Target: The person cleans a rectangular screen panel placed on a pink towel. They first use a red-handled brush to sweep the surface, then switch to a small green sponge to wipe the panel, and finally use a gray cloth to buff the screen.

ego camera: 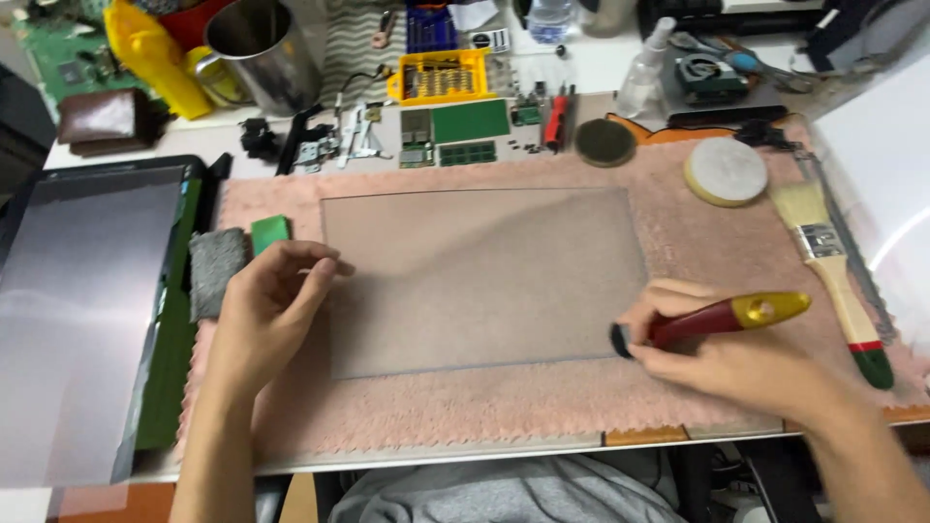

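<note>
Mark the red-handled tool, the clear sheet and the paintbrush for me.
red-handled tool (pixel 722 317): head view, on its red grip, held in the right hand.
clear sheet (pixel 484 276): head view, on its bare middle.
paintbrush (pixel 821 240): head view, on its metal ferrule.

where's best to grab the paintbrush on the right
Grip the paintbrush by its wooden handle below the metal band, coming from above. It lies flat on the pink mat, bristles away from the person, and the handle is bare and free.

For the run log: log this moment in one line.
left hand: steadies clear rectangular sheet | right hand: holds red-and-gold-handled tool at sheet edge | base: pink towel
</note>
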